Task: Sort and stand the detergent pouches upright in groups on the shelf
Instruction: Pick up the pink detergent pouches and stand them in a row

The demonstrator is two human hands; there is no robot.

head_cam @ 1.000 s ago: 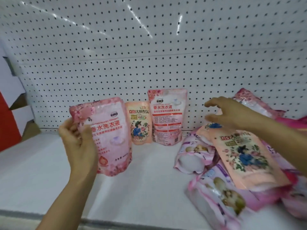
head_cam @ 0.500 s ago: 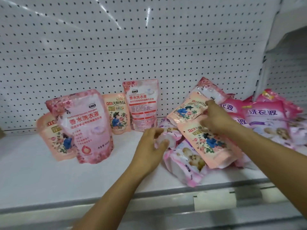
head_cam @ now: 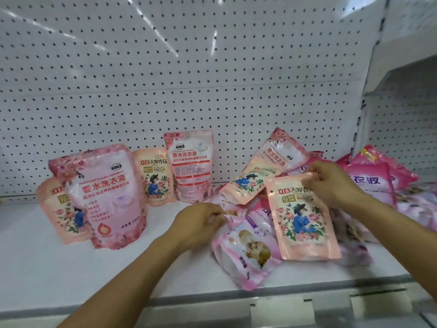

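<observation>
Head view looks down on a white shelf (head_cam: 59, 275) backed by a white pegboard panel (head_cam: 165, 79).

At the left stand four pouches. A large pink pouch (head_cam: 107, 197) at the front reads "Perfumed laundry detergent" and, in red, "香水洗衣液"; near its foot "400g" is partly legible. Just behind its left edge stands a peach pouch (head_cam: 55, 209), half hidden, with "72" on a green label and a figure in blue among roses. Farther back, against the pegboard, a second peach pouch (head_cam: 155, 177) reads "立白大师香氛", and beside it on the right a taller pink pouch (head_cam: 190, 165) shows "香水洗衣液" over blocks of small red print too fine to read.

To the right the pouches lie in a loose heap. The right hand (head_cam: 331, 183) pinches the top edge of a peach "立白大师香氛" pouch (head_cam: 301, 221), which hangs face-on over the heap with its upper right corner covered by the fingers. Behind it another peach pouch of the same design (head_cam: 246, 185) lies tilted, and a pink "香水洗衣液" pouch (head_cam: 279, 155) leans above that. The left hand (head_cam: 198, 223) has its fingers curled onto the top of a pink-and-white pouch (head_cam: 246, 254) lying at the front of the heap; its print shows round pale shapes, and the small writing is blurred. Farther right, magenta pouches (head_cam: 371, 181) lie stacked, one reading "衣液".
</observation>
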